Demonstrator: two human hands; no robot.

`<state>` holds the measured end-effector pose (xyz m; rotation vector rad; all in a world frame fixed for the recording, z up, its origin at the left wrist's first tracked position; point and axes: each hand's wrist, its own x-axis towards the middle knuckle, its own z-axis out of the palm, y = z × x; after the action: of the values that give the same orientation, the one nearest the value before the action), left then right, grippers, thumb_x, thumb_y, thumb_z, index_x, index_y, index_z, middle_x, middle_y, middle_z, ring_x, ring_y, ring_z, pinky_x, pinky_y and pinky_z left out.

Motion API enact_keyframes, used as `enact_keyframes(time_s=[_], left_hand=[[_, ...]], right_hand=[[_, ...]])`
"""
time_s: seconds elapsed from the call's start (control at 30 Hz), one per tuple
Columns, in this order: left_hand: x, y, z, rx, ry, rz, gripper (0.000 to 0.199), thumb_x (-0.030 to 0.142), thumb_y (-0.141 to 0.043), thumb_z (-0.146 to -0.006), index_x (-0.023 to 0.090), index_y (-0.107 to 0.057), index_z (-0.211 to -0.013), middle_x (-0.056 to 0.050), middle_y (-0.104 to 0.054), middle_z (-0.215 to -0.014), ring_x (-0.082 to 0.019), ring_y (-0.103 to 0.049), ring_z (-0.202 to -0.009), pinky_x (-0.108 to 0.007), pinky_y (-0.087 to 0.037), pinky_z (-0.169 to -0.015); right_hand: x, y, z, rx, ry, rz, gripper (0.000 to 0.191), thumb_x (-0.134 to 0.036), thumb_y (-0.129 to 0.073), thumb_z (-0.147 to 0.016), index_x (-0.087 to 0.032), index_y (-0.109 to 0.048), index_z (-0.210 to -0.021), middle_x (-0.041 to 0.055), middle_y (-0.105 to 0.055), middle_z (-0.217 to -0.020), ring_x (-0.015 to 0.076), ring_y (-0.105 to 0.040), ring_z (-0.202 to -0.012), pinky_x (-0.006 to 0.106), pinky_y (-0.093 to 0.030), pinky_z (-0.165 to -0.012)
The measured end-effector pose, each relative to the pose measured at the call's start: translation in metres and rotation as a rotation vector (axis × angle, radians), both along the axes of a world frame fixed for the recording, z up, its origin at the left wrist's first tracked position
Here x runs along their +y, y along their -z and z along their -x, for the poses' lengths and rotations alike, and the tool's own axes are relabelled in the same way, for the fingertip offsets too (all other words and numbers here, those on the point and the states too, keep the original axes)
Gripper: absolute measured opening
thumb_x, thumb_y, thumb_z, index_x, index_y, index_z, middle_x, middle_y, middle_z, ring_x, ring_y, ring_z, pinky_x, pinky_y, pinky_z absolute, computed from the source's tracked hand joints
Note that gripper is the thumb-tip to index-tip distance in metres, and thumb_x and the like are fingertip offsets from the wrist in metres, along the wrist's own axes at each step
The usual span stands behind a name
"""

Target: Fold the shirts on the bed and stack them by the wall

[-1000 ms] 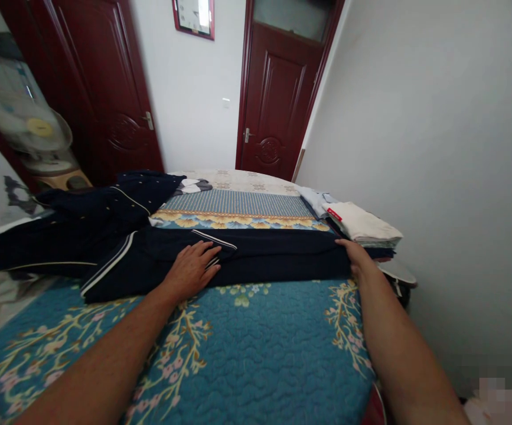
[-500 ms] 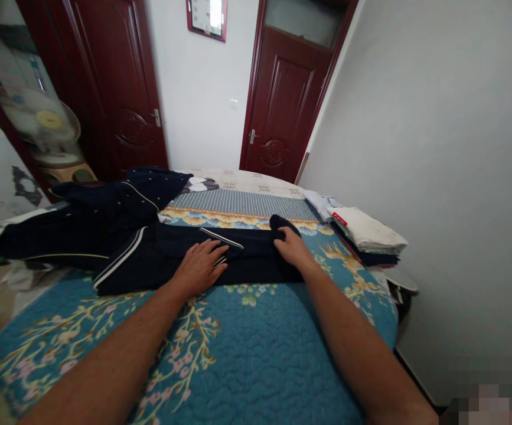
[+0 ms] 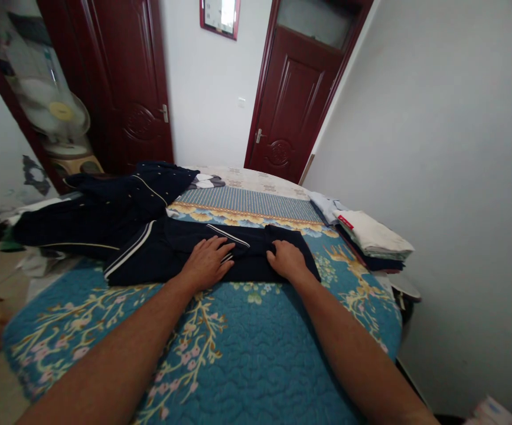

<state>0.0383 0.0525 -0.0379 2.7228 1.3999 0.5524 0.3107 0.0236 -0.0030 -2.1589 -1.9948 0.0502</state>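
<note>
A navy shirt (image 3: pixel 149 260) with white-striped trim lies folded into a long strip across the teal quilted cover. My left hand (image 3: pixel 206 262) rests flat on its middle, fingers stretched out beside a striped edge. On the shirt's right end, my right hand (image 3: pixel 286 258) has its fingers curled in against the dark cloth, gripping it. The fabric under both palms is hidden.
Dark garments with thin pale piping (image 3: pixel 96 206) lie heaped at the left, touching the shirt. A stack of folded clothes (image 3: pixel 371 236) sits on the right edge, near the wall. Beyond the bed are two dark red doors (image 3: pixel 291 100) and a fan (image 3: pixel 56 109).
My right hand has brought the raised right end of the shirt down, and that end now lies flatter. My left hand stays on the shirt. The view has shifted slightly.
</note>
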Motion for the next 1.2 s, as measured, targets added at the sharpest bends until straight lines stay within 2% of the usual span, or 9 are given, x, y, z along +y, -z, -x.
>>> enact_keyframes(time_s=[0.1, 0.17, 0.23, 0.3, 0.37, 0.43, 0.53, 0.7, 1.2], left_hand=[[0.002, 0.003, 0.0, -0.005, 0.004, -0.016, 0.054, 0.048, -0.054, -0.102, 0.028, -0.059, -0.152, -0.01, -0.054, -0.161, -0.035, -0.045, -0.152, -0.057, -0.035, -0.125], [0.003, 0.004, 0.001, -0.011, 0.008, -0.028, 0.053, 0.048, -0.055, -0.102, 0.029, -0.06, -0.151, -0.01, -0.055, -0.16, -0.034, -0.046, -0.151, -0.056, -0.036, -0.124], [0.004, 0.006, 0.001, -0.019, 0.009, -0.032, 0.053, 0.048, -0.055, -0.102, 0.029, -0.061, -0.151, -0.01, -0.055, -0.16, -0.035, -0.046, -0.151, -0.057, -0.036, -0.124], [0.004, 0.007, 0.001, -0.024, 0.01, -0.031, 0.053, 0.048, -0.055, -0.102, 0.03, -0.06, -0.151, -0.01, -0.055, -0.16, -0.036, -0.045, -0.152, -0.058, -0.036, -0.124], [0.005, 0.007, 0.002, -0.02, 0.014, -0.028, 0.054, 0.048, -0.055, -0.102, 0.03, -0.059, -0.152, -0.009, -0.054, -0.161, -0.036, -0.045, -0.152, -0.059, -0.036, -0.124], [0.005, 0.006, 0.002, -0.006, 0.014, -0.023, 0.055, 0.048, -0.054, -0.102, 0.029, -0.059, -0.153, -0.01, -0.054, -0.161, -0.036, -0.044, -0.152, -0.059, -0.036, -0.125], [0.006, 0.006, 0.002, 0.005, 0.011, -0.023, 0.055, 0.049, -0.054, -0.102, 0.028, -0.059, -0.153, -0.01, -0.054, -0.162, -0.036, -0.044, -0.153, -0.059, -0.035, -0.124], [0.007, 0.008, 0.002, -0.012, 0.014, -0.042, 0.055, 0.049, -0.055, -0.102, 0.028, -0.06, -0.153, -0.011, -0.055, -0.16, -0.037, -0.046, -0.151, -0.061, -0.036, -0.124], [0.002, 0.004, 0.0, 0.014, 0.008, -0.034, 0.054, 0.048, -0.054, -0.102, 0.027, -0.06, -0.152, -0.01, -0.054, -0.16, -0.036, -0.046, -0.151, -0.059, -0.036, -0.124]], right_hand=[[-0.004, 0.002, -0.011, 0.299, -0.204, 0.094, 0.045, -0.044, -0.062, -0.097, -0.017, -0.073, -0.131, 0.0123, -0.078, -0.106, 0.024, -0.074, -0.089, 0.033, -0.056, -0.081], [-0.005, 0.004, -0.025, 0.567, -0.298, 0.144, 0.046, -0.048, -0.054, -0.1, -0.019, -0.073, -0.131, 0.0061, -0.076, -0.089, 0.0177, -0.068, -0.065, 0.03, -0.054, -0.065], [-0.002, 0.007, -0.041, 0.672, -0.249, -0.007, 0.046, -0.047, -0.046, -0.102, -0.02, -0.074, -0.126, 0.0041, -0.074, -0.084, 0.0168, -0.065, -0.06, 0.031, -0.054, -0.063], [0.003, 0.012, -0.053, 0.566, -0.146, -0.293, 0.043, -0.041, -0.045, -0.101, -0.019, -0.076, -0.121, 0.0083, -0.076, -0.095, 0.0215, -0.072, -0.081, 0.037, -0.059, -0.081], [0.01, 0.018, -0.059, 0.386, -0.121, -0.471, 0.041, -0.033, -0.046, -0.099, -0.016, -0.075, -0.124, 0.0141, -0.075, -0.117, 0.0267, -0.069, -0.114, 0.044, -0.052, -0.107], [0.017, 0.025, -0.056, 0.242, -0.16, -0.495, 0.047, -0.03, -0.045, -0.1, -0.013, -0.068, -0.138, 0.0179, -0.066, -0.141, 0.0289, -0.056, -0.138, 0.048, -0.04, -0.122], [0.026, 0.034, -0.042, 0.102, -0.165, -0.343, 0.058, -0.036, -0.042, -0.105, -0.014, -0.051, -0.157, 0.0166, -0.044, -0.167, 0.03, -0.035, -0.156, 0.052, -0.029, -0.128], [0.031, 0.037, -0.022, -0.015, -0.156, -0.009, 0.069, -0.061, -0.034, -0.109, -0.023, -0.039, -0.166, 0.0097, -0.033, -0.174, 0.0327, -0.025, -0.161, 0.063, -0.017, -0.129], [0.026, 0.029, -0.019, -0.047, -0.215, 0.024, 0.075, -0.066, -0.028, -0.108, -0.022, -0.035, -0.169, 0.01, -0.025, -0.177, 0.0311, -0.019, -0.164, 0.063, -0.012, -0.13]])
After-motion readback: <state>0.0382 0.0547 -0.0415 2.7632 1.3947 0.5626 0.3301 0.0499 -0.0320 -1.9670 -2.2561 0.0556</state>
